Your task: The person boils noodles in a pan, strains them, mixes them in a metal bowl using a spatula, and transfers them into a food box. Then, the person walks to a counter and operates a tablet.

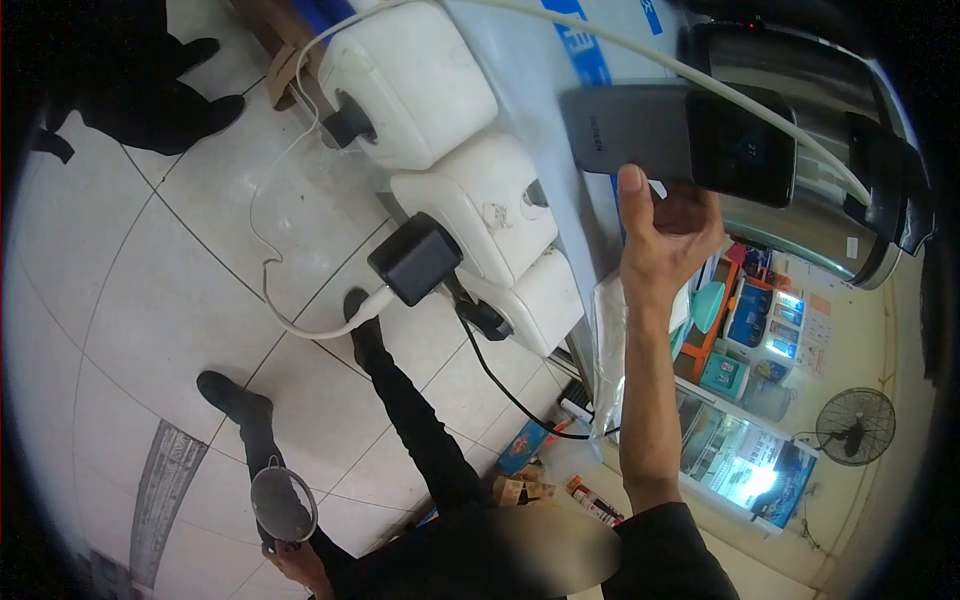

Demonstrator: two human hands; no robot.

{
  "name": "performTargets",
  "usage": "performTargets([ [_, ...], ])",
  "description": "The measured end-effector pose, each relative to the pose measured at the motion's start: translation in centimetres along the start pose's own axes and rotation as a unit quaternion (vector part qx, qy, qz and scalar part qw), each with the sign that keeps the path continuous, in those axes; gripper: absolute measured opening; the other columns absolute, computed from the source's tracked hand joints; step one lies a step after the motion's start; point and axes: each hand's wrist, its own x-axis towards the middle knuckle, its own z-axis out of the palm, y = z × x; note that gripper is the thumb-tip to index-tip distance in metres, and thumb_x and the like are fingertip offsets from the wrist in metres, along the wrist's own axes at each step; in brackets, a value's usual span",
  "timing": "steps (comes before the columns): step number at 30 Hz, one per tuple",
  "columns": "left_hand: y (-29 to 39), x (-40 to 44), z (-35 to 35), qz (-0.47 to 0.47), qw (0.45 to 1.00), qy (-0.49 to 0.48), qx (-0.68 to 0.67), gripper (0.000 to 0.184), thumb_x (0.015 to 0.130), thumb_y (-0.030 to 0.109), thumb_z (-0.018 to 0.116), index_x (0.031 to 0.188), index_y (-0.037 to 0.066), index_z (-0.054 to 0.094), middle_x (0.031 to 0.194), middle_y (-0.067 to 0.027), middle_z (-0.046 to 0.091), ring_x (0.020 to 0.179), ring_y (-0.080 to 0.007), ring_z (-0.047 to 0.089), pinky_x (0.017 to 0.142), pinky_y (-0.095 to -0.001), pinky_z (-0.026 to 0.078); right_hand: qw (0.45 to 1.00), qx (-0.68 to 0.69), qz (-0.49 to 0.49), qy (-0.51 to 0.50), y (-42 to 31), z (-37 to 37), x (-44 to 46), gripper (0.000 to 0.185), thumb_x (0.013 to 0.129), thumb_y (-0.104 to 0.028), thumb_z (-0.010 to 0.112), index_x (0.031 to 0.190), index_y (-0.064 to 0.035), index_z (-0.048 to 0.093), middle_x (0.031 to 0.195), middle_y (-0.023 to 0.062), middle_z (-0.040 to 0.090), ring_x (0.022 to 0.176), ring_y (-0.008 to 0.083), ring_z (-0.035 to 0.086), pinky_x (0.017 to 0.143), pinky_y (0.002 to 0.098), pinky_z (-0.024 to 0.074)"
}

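Note:
My right hand (668,225) grips a grey power bank (640,130) by its lower edge, thumb on its face. The bank has a glossy black end with a lit number and lies against a pale surface with blue lettering. A white cable (650,55) runs across its upper side. Low at the left, my left hand (298,565) is closed around a round mesh strainer (283,505); its handle is mostly hidden in the fingers. Between the hands, a black power adapter (415,258) with a white cable plugged in sits beside white plastic containers (490,210).
Beyond the power bank is a large stainless steel vessel (800,240) with black fittings. Another person's dark shoes (215,115) stand on the tiled floor (110,300). A black cord (500,385) hangs below the containers. A fan (855,425) and a lit display case (745,465) are farther off.

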Motion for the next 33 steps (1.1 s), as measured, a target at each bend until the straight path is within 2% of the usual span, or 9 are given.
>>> performTargets([
  [7, -0.5, 0.5, 0.1, -0.011, 1.0, -0.026, -0.007, 0.026, 0.064, 0.009, 0.07, 0.088, 0.001, 0.062, 0.12, -0.0186, 0.045, 0.092, -0.0335, 0.058, 0.07, -0.0464, 0.048, 0.999, -0.046, -0.017, 0.02, 0.1, 0.2, -0.2, 0.04, 0.071, -0.027, 0.075, 0.092, 0.0014, 0.058, 0.073, 0.0052, 0.061, 0.063, 0.0068, 0.054, 0.061, 0.0183, 0.0411],
  [10, -1.5, 0.8, 1.1, -0.041, 0.995, -0.022, -0.086, 0.025, 0.064, 0.01, 0.07, 0.087, 0.001, 0.062, 0.12, -0.0187, 0.045, 0.092, -0.034, 0.058, 0.071, -0.0468, 0.048, 0.999, -0.032, -0.022, 0.031, 0.1, 0.4, -0.2, 0.039, 0.071, -0.029, 0.075, 0.09, 0.0008, 0.058, 0.07, 0.0037, 0.06, 0.06, 0.0059, 0.052, 0.059, 0.0176, 0.0388],
  [12, -0.2, 0.5, 0.0, -0.013, 1.0, -0.022, -0.007, 0.027, 0.065, 0.011, 0.07, 0.089, 0.002, 0.063, 0.12, -0.0184, 0.045, 0.093, -0.034, 0.058, 0.072, -0.047, 0.048, 0.999, -0.045, -0.012, 0.027, 0.0, 0.4, -0.3, 0.04, 0.071, -0.03, 0.075, 0.091, 0.0002, 0.058, 0.071, 0.0035, 0.06, 0.061, 0.0063, 0.052, 0.061, 0.0184, 0.0391],
  [19, 0.4, 0.6, -0.4, -0.012, 1.0, -0.013, -0.007, 0.028, 0.065, 0.012, 0.07, 0.091, 0.003, 0.063, 0.12, -0.0175, 0.046, 0.096, -0.0333, 0.057, 0.073, -0.0468, 0.049, 0.999, -0.022, -0.008, 0.04, 0.4, 0.6, -0.5, 0.04, 0.073, -0.031, 0.074, 0.093, -0.0013, 0.058, 0.074, 0.0043, 0.062, 0.066, 0.0077, 0.055, 0.067, 0.021, 0.0405],
  [21, 0.5, 0.6, -0.4, -0.035, 0.999, -0.027, 0.003, 0.028, 0.064, 0.012, 0.071, 0.09, 0.003, 0.063, 0.12, -0.017, 0.046, 0.097, -0.0327, 0.056, 0.074, -0.0467, 0.048, 1.0, -0.025, 0.014, 0.002, 0.3, 0.4, -0.6, 0.042, 0.071, -0.019, 0.074, 0.099, 0.0025, 0.052, 0.09, 0.0149, 0.058, 0.08, 0.0234, 0.063, 0.071, 0.032, 0.0535],
  [25, 0.6, 0.8, -0.7, -0.017, 0.999, -0.039, -0.019, 0.029, 0.064, 0.013, 0.072, 0.09, 0.003, 0.063, 0.119, -0.0172, 0.047, 0.097, -0.0325, 0.056, 0.072, -0.0467, 0.048, 1.0, -0.022, 0.009, 0.007, 0.5, 0.6, -0.6, 0.043, 0.071, -0.02, 0.075, 0.099, 0.0026, 0.051, 0.09, 0.0148, 0.058, 0.08, 0.0232, 0.062, 0.072, 0.0322, 0.0532],
  [27, 1.0, 0.8, -0.9, -0.023, 0.999, -0.04, -0.005, 0.03, 0.064, 0.014, 0.072, 0.09, 0.002, 0.062, 0.118, -0.0182, 0.047, 0.096, -0.033, 0.056, 0.071, -0.0467, 0.047, 0.999, -0.006, -0.024, 0.038, 0.5, 0.9, -0.6, 0.038, 0.074, -0.029, 0.073, 0.095, -0.0009, 0.057, 0.079, 0.0043, 0.062, 0.068, 0.0082, 0.056, 0.067, 0.0209, 0.0405],
  [31, 2.1, 0.5, -1.8, -0.024, 0.998, -0.053, 0.01, 0.031, 0.064, 0.015, 0.072, 0.091, 0.002, 0.062, 0.118, -0.0205, 0.046, 0.096, -0.0347, 0.055, 0.071, -0.0469, 0.046, 0.999, -0.016, -0.015, 0.029, 0.2, 0.7, -0.7, 0.04, 0.074, -0.03, 0.073, 0.096, -0.0009, 0.057, 0.079, 0.004, 0.061, 0.068, 0.0083, 0.055, 0.066, 0.0209, 0.0406],
  [33, 1.5, 0.5, -1.2, -0.015, 0.999, -0.031, 0.002, 0.03, 0.064, 0.014, 0.072, 0.09, 0.002, 0.062, 0.119, -0.0224, 0.045, 0.097, -0.0365, 0.055, 0.072, -0.0473, 0.046, 1.0, -0.007, 0.022, 0.015, 0.3, 0.4, -0.8, 0.045, 0.07, -0.021, 0.075, 0.101, 0.0013, 0.051, 0.091, 0.0143, 0.056, 0.083, 0.0231, 0.061, 0.071, 0.0321, 0.0529],
])
